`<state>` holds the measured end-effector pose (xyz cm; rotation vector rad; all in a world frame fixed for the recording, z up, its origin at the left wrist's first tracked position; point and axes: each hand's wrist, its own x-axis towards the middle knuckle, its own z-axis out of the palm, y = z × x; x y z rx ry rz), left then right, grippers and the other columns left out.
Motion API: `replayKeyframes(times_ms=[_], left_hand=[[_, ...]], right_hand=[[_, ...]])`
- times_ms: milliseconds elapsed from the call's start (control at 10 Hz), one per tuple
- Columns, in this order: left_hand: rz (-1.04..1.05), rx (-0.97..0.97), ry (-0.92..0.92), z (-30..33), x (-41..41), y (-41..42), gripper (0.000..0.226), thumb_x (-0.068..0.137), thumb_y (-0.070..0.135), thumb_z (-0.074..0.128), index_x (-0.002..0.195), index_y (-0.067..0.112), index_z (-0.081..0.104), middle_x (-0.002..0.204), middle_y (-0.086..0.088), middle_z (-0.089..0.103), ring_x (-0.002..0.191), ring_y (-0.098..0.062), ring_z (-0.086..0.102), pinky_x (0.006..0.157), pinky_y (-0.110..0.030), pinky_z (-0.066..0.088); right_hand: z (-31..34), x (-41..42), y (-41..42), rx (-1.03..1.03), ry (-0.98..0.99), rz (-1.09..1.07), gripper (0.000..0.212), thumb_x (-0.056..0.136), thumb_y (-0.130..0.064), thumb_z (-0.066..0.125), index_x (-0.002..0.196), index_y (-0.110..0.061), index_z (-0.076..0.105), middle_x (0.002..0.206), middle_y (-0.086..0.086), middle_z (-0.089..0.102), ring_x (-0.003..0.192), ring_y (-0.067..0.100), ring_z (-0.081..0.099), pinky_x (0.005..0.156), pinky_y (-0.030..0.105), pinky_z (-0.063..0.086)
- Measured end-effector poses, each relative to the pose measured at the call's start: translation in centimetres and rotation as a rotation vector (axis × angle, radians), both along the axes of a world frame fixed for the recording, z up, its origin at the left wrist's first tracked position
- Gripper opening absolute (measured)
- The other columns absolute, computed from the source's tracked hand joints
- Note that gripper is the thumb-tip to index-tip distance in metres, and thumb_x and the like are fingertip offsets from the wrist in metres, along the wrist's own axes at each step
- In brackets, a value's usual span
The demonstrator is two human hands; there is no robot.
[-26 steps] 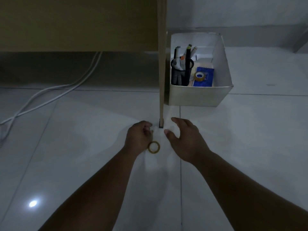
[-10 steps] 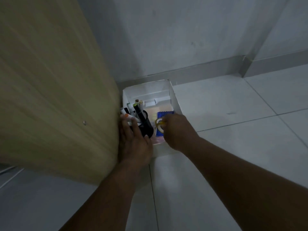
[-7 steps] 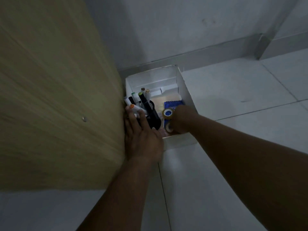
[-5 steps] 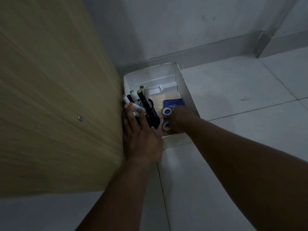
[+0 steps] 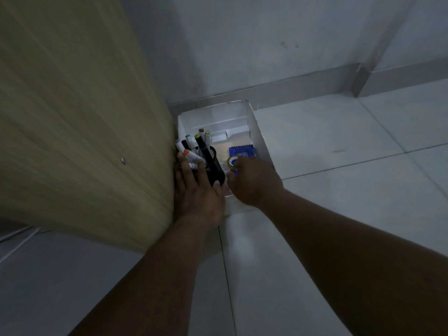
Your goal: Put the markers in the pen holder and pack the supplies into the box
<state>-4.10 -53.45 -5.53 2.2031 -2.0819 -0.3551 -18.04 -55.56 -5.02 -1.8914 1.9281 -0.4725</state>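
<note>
Left hand (image 5: 197, 190) was laid flat, fingers released, against pen holder (image 5: 214, 169); tape roll (image 5: 233, 162) sat at right hand (image 5: 252, 181) fingertips, grasp unclear, inside box (image 5: 257, 132).

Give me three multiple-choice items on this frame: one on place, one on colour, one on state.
1. Where does the pen holder stand?
A. inside the white box, at its left side
B. on the floor tiles outside the box
C. on top of the wooden panel

2. What colour is the notepad in the box?
A. red
B. blue
C. green

3. What is the left hand doing?
A. hanging free above the floor
B. lying against the pen holder with fingers spread, over the markers
C. lifting the notepad out

Key: 1 A, the black holder sits within the box walls, next to the wooden panel. 2 B, its cover shows blue beside the tape roll at the right hand. 3 B, the fingers reach up along the holder to the orange-capped marker.
</note>
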Motion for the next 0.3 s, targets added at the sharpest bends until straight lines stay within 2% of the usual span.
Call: replayKeyframes(times_ms=[100, 200, 300], left_hand=[[0.004, 0.05, 0.051, 0.9, 0.2, 0.6, 0.083, 0.101, 0.053, 0.033, 0.159, 0.011, -0.009, 0.16, -0.01, -0.035, 0.151, -0.027, -0.024, 0.125, -0.043, -0.003], [0.062, 0.116, 0.179, 2.9, -0.3, 2.5, 0.087, 0.099, 0.055, 0.04, 0.159, 0.015, -0.011, 0.162, -0.008, -0.031, 0.152, -0.025, -0.021, 0.125, -0.041, -0.001], [0.026, 0.051, 0.18, 5.4, -1.1, 4.2, 0.085, 0.098, 0.055, 0.043, 0.16, 0.012, 0.004, 0.167, -0.01, -0.014, 0.154, -0.027, -0.008, 0.125, -0.043, 0.008]], right_hand=[[1.3, -0.8, 2.7, -0.048, 0.002, 0.055, 0.04, 0.093, -0.045, 0.048, 0.122, -0.019, 0.059, 0.108, 0.01, 0.063, 0.099, 0.027, 0.059, 0.081, 0.035, 0.053], [3.4, -2.1, 4.9, -0.024, -0.009, 0.088, 0.047, 0.094, -0.043, 0.049, 0.132, -0.016, 0.052, 0.124, 0.013, 0.057, 0.114, 0.03, 0.052, 0.088, 0.038, 0.049], [6.5, -2.9, 5.8, -0.063, 0.01, 0.026, 0.046, 0.094, -0.044, 0.049, 0.132, -0.018, 0.051, 0.129, 0.01, 0.056, 0.12, 0.03, 0.049, 0.094, 0.043, 0.048]])
